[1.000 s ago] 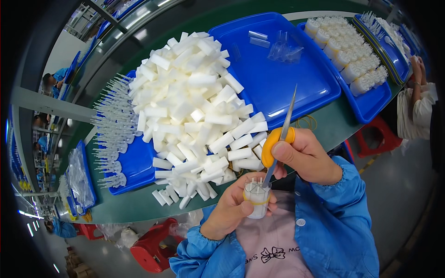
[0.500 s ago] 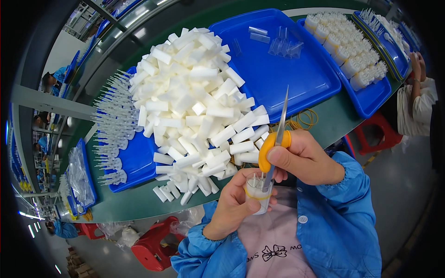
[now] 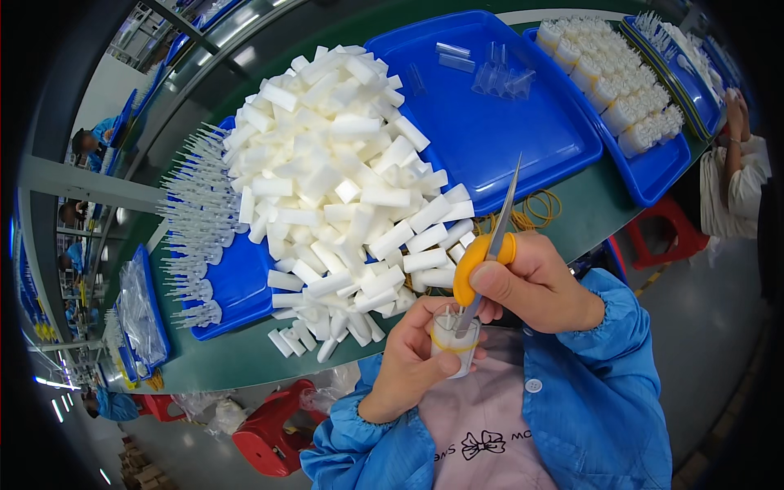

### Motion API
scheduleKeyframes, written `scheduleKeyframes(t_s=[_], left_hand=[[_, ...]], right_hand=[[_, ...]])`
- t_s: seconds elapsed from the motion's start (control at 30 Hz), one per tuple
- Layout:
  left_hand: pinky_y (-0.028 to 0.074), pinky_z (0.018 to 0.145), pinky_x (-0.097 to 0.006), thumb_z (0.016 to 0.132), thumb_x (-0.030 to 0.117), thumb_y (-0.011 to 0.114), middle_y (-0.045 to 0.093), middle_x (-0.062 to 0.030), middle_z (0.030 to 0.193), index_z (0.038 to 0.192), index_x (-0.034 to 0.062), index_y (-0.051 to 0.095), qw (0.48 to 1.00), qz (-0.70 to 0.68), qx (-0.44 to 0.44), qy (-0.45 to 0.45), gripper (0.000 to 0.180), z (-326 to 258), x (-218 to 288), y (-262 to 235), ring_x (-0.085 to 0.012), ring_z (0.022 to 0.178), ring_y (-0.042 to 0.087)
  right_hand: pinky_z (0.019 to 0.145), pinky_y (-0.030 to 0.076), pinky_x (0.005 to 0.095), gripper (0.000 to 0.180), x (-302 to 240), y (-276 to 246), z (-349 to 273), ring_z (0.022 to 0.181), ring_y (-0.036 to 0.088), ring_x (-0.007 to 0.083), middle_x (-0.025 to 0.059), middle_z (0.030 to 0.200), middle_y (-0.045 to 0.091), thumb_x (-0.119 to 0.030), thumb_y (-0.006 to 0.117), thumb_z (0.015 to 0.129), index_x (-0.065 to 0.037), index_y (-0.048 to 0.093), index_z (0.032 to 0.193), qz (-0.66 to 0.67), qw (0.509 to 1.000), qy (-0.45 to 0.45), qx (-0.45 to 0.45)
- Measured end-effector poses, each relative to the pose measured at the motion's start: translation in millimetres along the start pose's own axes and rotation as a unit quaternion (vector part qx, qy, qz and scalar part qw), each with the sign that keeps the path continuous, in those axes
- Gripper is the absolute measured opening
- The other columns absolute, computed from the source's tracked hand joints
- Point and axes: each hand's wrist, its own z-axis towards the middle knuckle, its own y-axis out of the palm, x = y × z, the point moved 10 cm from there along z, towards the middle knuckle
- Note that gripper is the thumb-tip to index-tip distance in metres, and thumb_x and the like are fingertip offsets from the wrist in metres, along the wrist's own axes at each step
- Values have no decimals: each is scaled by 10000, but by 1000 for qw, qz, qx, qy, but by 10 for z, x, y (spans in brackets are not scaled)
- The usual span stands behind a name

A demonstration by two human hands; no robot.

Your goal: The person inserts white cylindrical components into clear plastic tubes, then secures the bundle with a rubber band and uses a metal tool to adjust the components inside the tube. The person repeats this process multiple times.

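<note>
Your left hand [image 3: 411, 351] grips the banded bundle [image 3: 454, 346], your right hand [image 3: 539, 286] the pointed tool [image 3: 506, 209]; hold both steady where the tool's end seems to enter.

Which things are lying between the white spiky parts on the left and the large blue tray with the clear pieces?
A heap of white blocks lies between them, as the head view shows.
</note>
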Motion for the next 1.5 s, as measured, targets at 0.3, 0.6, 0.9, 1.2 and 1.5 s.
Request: scheduleKeyframes(t_s=[0.3,0.6,0.9,1.2,1.5], left_hand=[[505,844,-334,747,214,766,545,-104,1167,1220,3,411,995,92,16,38,628,16,62,-36,-190,982,600],[518,804,-320,795,220,682,598,-154,1084,1292,60,382,998,-1,-38,-58,602,13,-44,14,-221,955,626],[515,767,-317,843,291,635,581,-157,1084,1295,57,371,997,-2,-39,-72,574,8,-88,12,-235,939,621],[480,830,-354,914,363,494,485,-161,1197,1352,24,315,985,-137,-94,-52,582,126,24,107,-236,1044,535],[407,990,-496,908,292,532,478,-172,1205,1423,39,178,985,-147,-55,-74,674,116,58,174,-301,1120,517]], right_hand=[[492,405,200,256,-196,-7,-23,559,532,60,17,658,586,-236,511,941,-17,619,865,-183,973,-141,5],[491,458,195,306,-75,-228,-56,568,570,70,50,755,594,-265,473,954,7,586,869,-33,998,-17,46],[514,415,231,222,-162,-134,-48,581,539,90,45,713,596,-185,531,923,11,617,865,-89,993,-74,15],[629,448,311,154,-586,-897,-557,743,567,233,99,862,565,-25,641,758,16,648,906,-530,785,-157,280],[682,469,328,266,-226,-1254,-808,780,572,263,133,963,564,2,639,708,40,597,968,-614,711,-103,328]])
